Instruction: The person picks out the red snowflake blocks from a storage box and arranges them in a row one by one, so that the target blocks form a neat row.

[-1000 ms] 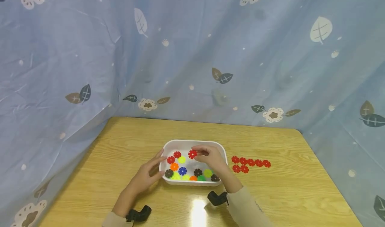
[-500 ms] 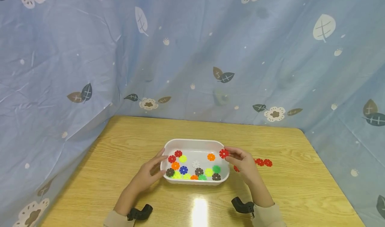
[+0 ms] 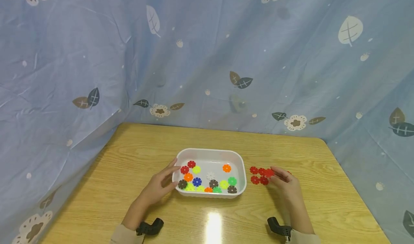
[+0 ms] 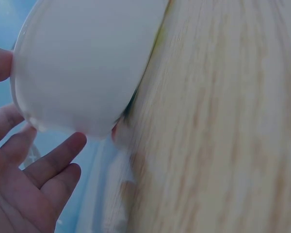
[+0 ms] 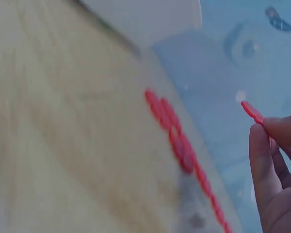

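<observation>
My right hand (image 3: 288,186) pinches a red notched plastic disc (image 3: 269,173) between thumb and fingertips. In the right wrist view that disc (image 5: 252,112) is edge-on, raised above the table. Beneath and beside it, red discs (image 3: 254,180) lie in two rows on the table, the far row partly covered by the hand. At the left end of a white plastic tray (image 3: 207,153), my left hand (image 3: 158,184) holds the rim, thumb and fingers spread around the corner. The left wrist view shows fingertips against the tray's outer wall (image 4: 87,68).
Inside the tray lie several loose discs, including a blue one (image 3: 197,182), an orange one (image 3: 227,168), a white one (image 3: 211,176) and a green one (image 3: 232,181). The wooden table (image 3: 145,139) ends against a blue patterned cloth (image 3: 194,64) behind and at both sides.
My right hand has lifted a red disc out of the tray and carried it right, over the red rows. My left hand has stayed at the tray's left end.
</observation>
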`<state>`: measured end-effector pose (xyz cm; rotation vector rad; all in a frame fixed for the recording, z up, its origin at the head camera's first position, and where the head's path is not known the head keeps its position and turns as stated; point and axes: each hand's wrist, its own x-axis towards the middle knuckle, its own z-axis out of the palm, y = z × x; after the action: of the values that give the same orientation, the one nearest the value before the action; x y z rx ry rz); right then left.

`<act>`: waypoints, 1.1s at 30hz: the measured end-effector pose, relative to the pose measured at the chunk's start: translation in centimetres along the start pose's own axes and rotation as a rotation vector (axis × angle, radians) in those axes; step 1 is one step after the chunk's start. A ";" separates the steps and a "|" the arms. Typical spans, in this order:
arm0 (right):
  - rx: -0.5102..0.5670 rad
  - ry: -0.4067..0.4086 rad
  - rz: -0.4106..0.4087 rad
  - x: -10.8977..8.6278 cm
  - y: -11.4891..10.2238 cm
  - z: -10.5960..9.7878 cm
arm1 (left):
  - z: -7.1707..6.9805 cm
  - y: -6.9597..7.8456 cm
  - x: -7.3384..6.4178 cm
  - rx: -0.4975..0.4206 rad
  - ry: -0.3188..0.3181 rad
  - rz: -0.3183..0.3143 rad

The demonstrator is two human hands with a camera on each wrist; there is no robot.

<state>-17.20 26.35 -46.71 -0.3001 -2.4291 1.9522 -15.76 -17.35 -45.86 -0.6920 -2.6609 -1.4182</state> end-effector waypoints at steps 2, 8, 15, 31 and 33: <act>-0.007 0.027 0.031 0.1 0.6 -0.5 | 0.0 0.0 0.0 -0.002 0.000 0.002; -0.031 0.079 0.124 0.3 1.9 -1.1 | 0.0 0.1 0.0 -0.013 0.015 0.025; -0.161 0.098 0.150 0.1 2.4 -0.9 | 0.7 -1.9 0.0 -0.044 0.007 0.013; -0.501 0.130 0.019 0.1 2.9 -0.6 | 1.5 -4.6 0.1 0.015 0.024 0.034; -0.506 0.132 0.012 0.0 2.9 -0.6 | 1.6 -4.4 0.1 0.017 0.027 0.032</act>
<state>-16.71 27.51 -49.38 -0.4307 -2.7918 1.2403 -17.34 -18.18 -50.16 -0.7061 -2.6264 -1.3850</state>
